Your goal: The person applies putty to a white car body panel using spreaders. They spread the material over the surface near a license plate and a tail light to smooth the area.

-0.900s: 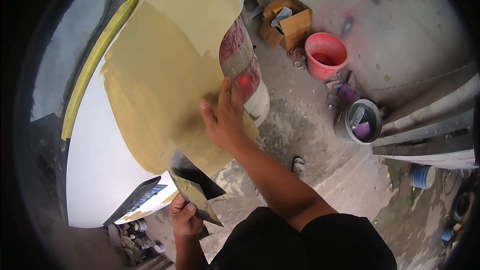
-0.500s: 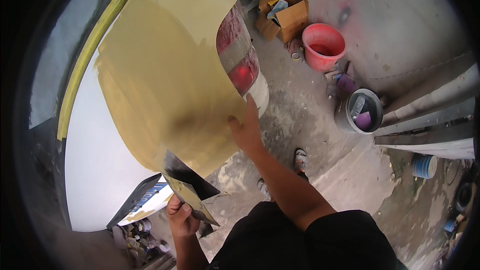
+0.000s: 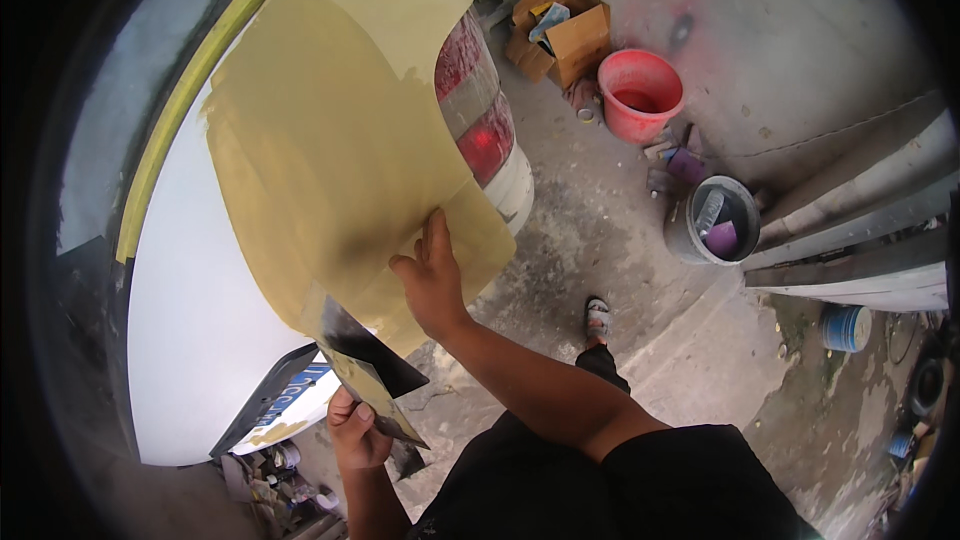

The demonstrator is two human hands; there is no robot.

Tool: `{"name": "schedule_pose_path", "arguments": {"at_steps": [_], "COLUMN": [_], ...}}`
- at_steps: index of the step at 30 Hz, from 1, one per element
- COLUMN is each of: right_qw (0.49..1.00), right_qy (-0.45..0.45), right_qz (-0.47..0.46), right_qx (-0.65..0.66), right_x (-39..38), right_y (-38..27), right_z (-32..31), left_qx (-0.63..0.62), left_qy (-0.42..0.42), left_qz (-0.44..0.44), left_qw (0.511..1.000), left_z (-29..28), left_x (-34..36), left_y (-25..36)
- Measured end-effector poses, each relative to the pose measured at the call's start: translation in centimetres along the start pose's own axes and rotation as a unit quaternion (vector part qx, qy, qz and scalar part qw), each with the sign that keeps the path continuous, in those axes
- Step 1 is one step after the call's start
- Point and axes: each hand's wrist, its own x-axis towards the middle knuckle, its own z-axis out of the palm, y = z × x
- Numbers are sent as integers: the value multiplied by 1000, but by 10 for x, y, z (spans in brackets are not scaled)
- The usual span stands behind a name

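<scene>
A vehicle's white rear corner fills the left side, with a broad yellowish filler-like coat [image 3: 310,140] across it. My right hand [image 3: 437,285] lies over the lower right of this coat, fingers extended and thumb apart, fingertips seemingly against the surface. I see nothing held in it. Lower down, my left hand [image 3: 357,430] is closed round a thin flat plate [image 3: 368,385] with yellowish smears. A dark, sharp-cornered face [image 3: 390,365] shows beside it; whether that is a second plate I cannot tell. A red-and-clear tail light [image 3: 485,130] sits right of the coat.
Yellow tape [image 3: 190,90] edges the rear window. On the concrete floor stand a cardboard box [image 3: 580,40], a red bucket [image 3: 640,120] and a grey bucket [image 3: 690,230] with a purple thing inside. A blue tin [image 3: 845,328] stands farther right. Clutter [image 3: 285,485] lies below the number plate [image 3: 295,392].
My right hand has moved left from the tail light side onto the coat, and its fingers are closer together. The left hand keeps the plate in nearly the same place.
</scene>
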Motion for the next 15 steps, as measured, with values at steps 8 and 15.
{"name": "schedule_pose_path", "arguments": {"at_steps": [8, 15], "right_qw": [966, 924], "right_qy": [-106, -356], "right_qz": [235, 107], "right_qx": [8, -93], "right_x": [-41, -22], "right_y": [-6, -124], "right_z": [-13, -47], "left_qx": [-36, -73], "left_qy": [-25, -96], "left_qz": [-4, -50], "left_qw": [999, 991], "left_z": [6, 49], "left_x": [2, 16], "left_y": [15, 1]}}
